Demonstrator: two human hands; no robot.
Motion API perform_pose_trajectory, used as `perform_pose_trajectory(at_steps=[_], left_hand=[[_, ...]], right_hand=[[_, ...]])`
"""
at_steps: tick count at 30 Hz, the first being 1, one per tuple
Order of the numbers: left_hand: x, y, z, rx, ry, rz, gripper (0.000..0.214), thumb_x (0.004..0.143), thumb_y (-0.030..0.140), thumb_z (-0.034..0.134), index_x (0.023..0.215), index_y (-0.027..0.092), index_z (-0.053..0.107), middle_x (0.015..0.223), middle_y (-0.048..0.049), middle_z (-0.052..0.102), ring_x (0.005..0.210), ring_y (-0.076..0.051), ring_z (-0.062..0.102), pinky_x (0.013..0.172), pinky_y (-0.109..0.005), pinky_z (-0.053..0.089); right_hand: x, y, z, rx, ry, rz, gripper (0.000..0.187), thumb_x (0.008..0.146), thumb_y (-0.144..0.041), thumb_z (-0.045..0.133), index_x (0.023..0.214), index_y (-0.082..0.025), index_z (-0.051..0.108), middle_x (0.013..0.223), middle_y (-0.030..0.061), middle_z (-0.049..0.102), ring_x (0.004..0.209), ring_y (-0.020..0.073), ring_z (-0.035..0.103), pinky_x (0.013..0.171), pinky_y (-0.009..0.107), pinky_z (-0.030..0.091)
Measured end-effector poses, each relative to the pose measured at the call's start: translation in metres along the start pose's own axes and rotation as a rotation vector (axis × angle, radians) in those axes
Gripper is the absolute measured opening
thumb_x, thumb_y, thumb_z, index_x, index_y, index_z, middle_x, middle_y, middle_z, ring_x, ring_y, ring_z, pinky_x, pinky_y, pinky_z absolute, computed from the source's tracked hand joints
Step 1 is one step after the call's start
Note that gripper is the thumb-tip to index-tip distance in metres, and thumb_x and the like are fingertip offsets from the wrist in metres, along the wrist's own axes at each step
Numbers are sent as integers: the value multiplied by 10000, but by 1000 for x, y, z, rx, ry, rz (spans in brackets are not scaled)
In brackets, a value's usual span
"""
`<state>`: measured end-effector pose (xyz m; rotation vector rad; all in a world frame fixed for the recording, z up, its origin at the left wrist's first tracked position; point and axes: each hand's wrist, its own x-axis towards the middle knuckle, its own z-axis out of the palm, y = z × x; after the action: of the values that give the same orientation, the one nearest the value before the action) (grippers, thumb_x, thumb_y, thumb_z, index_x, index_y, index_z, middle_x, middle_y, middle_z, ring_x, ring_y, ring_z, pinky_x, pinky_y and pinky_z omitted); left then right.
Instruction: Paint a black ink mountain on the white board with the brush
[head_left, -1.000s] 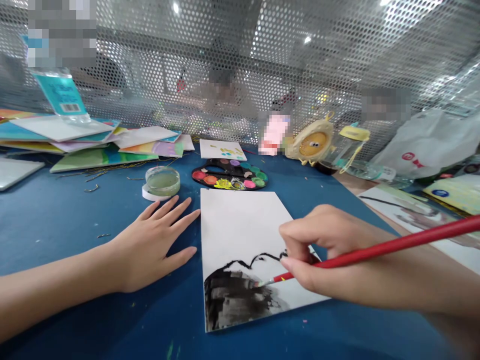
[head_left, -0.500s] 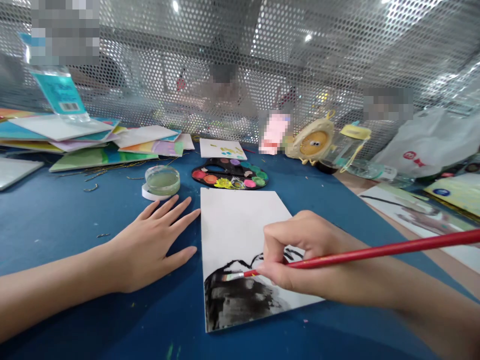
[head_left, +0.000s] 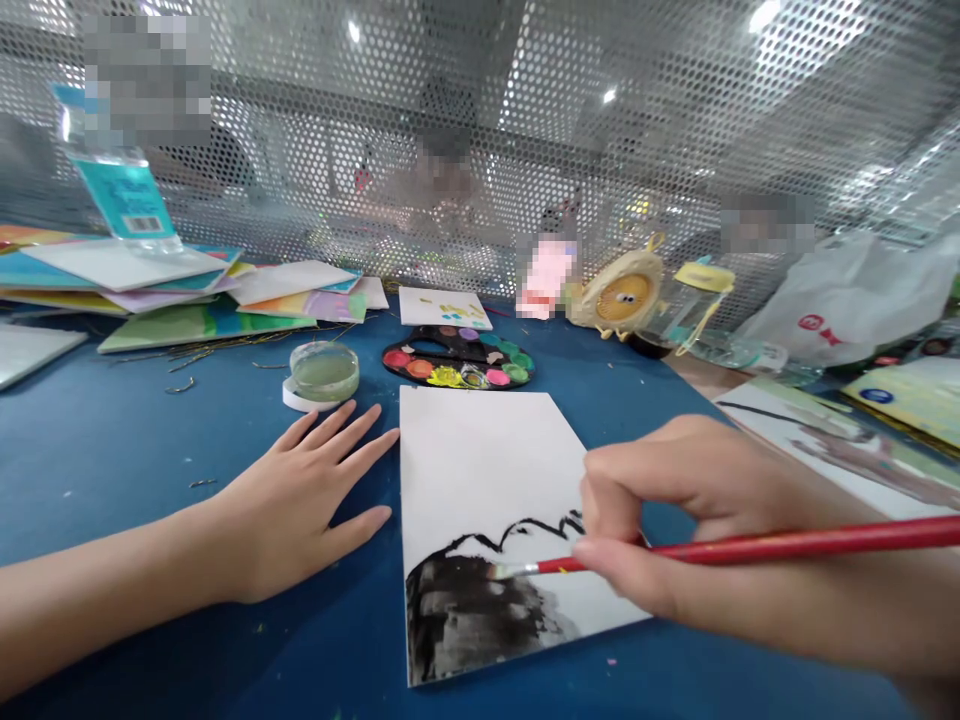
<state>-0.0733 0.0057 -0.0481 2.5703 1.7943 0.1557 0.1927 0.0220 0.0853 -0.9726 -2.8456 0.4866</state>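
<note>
In front of me a white board [head_left: 487, 450] lies on the blue table, with a wavy black outline and a dark smeared patch of black paint [head_left: 465, 615] at its lower left. My right hand [head_left: 675, 510] pinches a red paintbrush [head_left: 810, 541], whose pale bristles touch the painted patch near its upper edge. Flat on the table, fingers spread, my left hand [head_left: 307, 500] rests just left of the board. Beyond its fingertips stands a small round tub of murky water [head_left: 324, 374]. Behind the board sits a black paint palette [head_left: 457, 357] with several bright colours.
Painted boards [head_left: 225, 295] are stacked at the left under a clear water bottle [head_left: 124, 190]. At the back are a yellow plush toy [head_left: 622, 295], a yellow-lidded bottle [head_left: 697, 300] and a white plastic bag [head_left: 847, 300]. A perforated metal screen [head_left: 300, 150] runs behind, people beyond it.
My right hand and the paintbrush have moved right, drawing the bristles across the black patch. More of the outline shows. My left hand stays in place; the view has tilted slightly.
</note>
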Motion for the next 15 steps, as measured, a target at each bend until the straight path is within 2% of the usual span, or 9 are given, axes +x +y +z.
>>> perform_pose_trajectory(at_steps=[5,10,15], left_hand=[[0,1,-2,0,-7,-3,648,854,623,260,1408,292,202,1502,-57,151,1391,-289,100,1116,-545,190],[-2,3,-4,0,-34,-13,650,854,629,243,1410,297,193,1506,-49,130,1391,-291,93,1112,-557,189],[-2,1,-1,-10,-10,-8,646,851,632,271,1408,315,191,1507,-39,143,1390,-295,105,1117,-549,188]], right_hand=[[13,1,16,197,-24,-80,248,825,-236,563,598,-175,483,535,-64,537,496,54,463,472,162,330],[18,11,22,291,-116,-38,277,813,-281,583,587,-169,470,514,-72,500,474,45,429,450,165,303],[18,18,20,288,-118,-1,254,803,-236,572,578,-167,477,550,-69,537,504,48,450,481,164,326]])
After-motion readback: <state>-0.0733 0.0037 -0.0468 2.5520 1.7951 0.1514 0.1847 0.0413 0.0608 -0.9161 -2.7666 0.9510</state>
